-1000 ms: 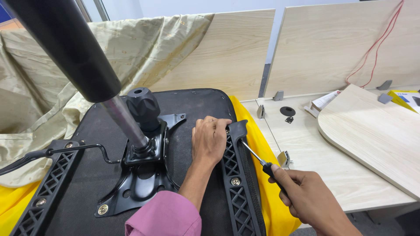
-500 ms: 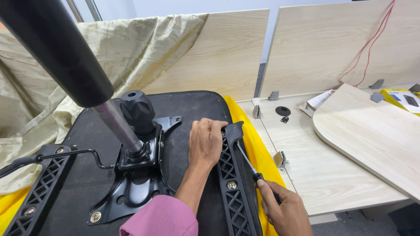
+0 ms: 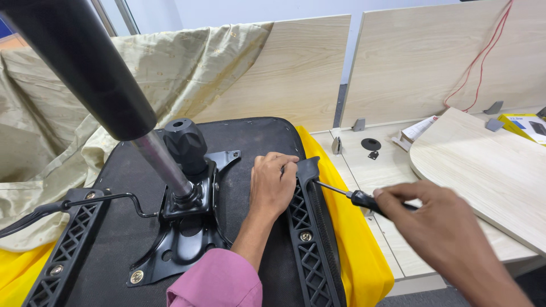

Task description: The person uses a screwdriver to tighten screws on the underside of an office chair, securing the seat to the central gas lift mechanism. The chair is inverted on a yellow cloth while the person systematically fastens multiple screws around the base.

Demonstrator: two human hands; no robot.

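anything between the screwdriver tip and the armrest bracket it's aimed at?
Nothing visible. The right hand holds the screwdriver, whose shaft runs clear across the yellow cloth to the upper end of the black armrest bracket. The left hand rests beside that end, not in the shaft's line.

Cloth (image 3: pixel 187 74): beige, draped over the left partition; creased
Partitions (image 3: pixel 421 62): two light wood panels, upright
Red cord (image 3: pixel 483 57): hanging down the right panel
Round board (image 3: pixel 483 165): pale wood, lying on the desk
Yellow box (image 3: pixel 526 126): far right, beside the board
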